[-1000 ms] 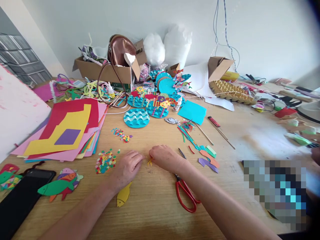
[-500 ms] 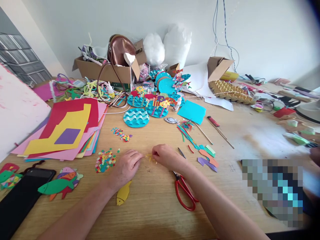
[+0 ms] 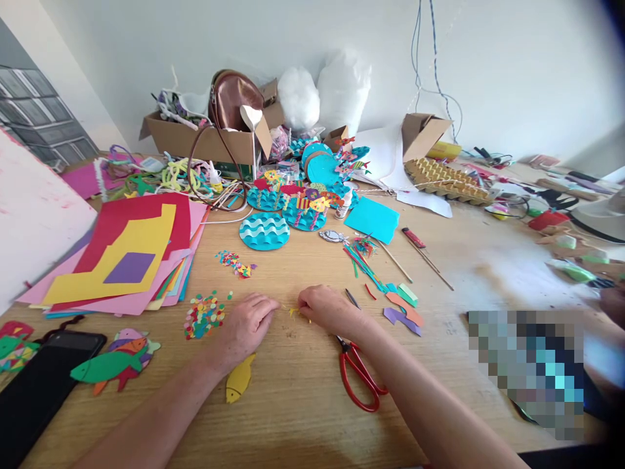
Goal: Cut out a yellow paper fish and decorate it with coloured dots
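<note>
My left hand (image 3: 252,324) rests on the wooden table with its fingers pressed together, fingertips pointing at small yellow paper scraps (image 3: 292,312). On the other side of the scraps, my right hand (image 3: 318,305) is closed with the fingers curled down. Whatever lies in either pinch is too small or hidden to name. A yellow paper fish (image 3: 237,384) lies just below my left wrist, its tail end partly covered. Red-handled scissors (image 3: 358,384) lie by my right forearm, which covers part of them. Round confetti dots (image 3: 204,313) are spread left of my left hand.
Stacked coloured paper (image 3: 141,241) and a phone (image 3: 58,371) with paper fish (image 3: 110,365) lie on the left. Beyond my hands are a blue wavy disc (image 3: 264,230), a glue bottle (image 3: 344,204), paper strips (image 3: 364,267) and purple scraps (image 3: 403,320). A cardboard box (image 3: 176,139) stands behind.
Both hands stay close together over the yellow scraps with hardly any movement. The whole view has shifted slightly; the objects on the table lie as before.
</note>
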The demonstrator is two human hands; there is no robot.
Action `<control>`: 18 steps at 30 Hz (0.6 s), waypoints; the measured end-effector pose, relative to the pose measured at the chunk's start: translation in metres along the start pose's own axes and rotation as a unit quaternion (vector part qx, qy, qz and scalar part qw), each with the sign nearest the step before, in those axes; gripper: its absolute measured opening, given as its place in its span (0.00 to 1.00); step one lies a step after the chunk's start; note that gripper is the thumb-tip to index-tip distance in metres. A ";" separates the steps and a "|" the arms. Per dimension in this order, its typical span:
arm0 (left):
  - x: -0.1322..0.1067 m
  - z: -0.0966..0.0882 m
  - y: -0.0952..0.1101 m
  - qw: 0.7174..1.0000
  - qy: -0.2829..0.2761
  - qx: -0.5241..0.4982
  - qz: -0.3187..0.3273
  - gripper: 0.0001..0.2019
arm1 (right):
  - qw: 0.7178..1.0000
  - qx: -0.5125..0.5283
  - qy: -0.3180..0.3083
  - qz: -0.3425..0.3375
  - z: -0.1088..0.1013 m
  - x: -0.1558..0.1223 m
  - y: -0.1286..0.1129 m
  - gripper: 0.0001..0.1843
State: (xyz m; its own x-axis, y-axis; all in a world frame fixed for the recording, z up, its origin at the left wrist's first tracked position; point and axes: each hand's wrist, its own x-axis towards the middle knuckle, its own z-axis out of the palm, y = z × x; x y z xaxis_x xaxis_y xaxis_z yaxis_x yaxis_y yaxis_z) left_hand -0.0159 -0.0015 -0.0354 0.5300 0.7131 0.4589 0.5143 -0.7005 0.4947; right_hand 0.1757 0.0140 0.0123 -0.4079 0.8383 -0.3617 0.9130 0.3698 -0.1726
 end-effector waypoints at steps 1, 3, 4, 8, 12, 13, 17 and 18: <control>0.000 0.000 0.000 1.000 -0.001 0.001 0.000 0.10 | 1.000 -0.004 -0.003 -0.002 0.001 0.000 0.000 0.10; -0.001 0.001 -0.001 1.000 -0.003 0.002 0.001 0.10 | 1.000 -0.010 -0.008 -0.006 0.003 0.001 -0.001 0.10; -0.001 0.001 -0.001 1.000 -0.003 0.002 0.001 0.10 | 1.000 -0.014 -0.009 -0.007 0.003 0.001 -0.001 0.09; -0.001 0.000 0.000 1.000 -0.005 0.009 0.004 0.09 | 0.999 -0.041 -0.003 -0.007 0.007 -0.001 -0.006 0.12; 0.000 0.000 0.000 1.000 -0.003 0.009 0.005 0.09 | 0.998 -0.061 0.006 -0.011 0.010 -0.002 -0.011 0.15; 0.000 0.000 0.000 1.000 -0.003 0.008 0.004 0.09 | 0.998 -0.062 0.006 -0.013 0.010 -0.002 -0.012 0.15; 0.000 -0.002 0.001 1.000 -0.004 0.000 -0.012 0.09 | 0.998 -0.054 0.011 -0.016 0.002 0.001 -0.013 0.14; 0.000 -0.003 0.001 1.000 -0.002 -0.001 -0.017 0.09 | 0.998 -0.050 0.014 -0.020 0.000 0.002 -0.013 0.14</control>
State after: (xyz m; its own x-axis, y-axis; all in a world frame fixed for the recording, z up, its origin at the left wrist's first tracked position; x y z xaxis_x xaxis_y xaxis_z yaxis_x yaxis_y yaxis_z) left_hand -0.0173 -0.0022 -0.0331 0.5152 0.7358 0.4395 0.5296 -0.6765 0.5117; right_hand 0.1626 0.0112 0.0141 -0.4452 0.8325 -0.3296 0.8929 0.4403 -0.0941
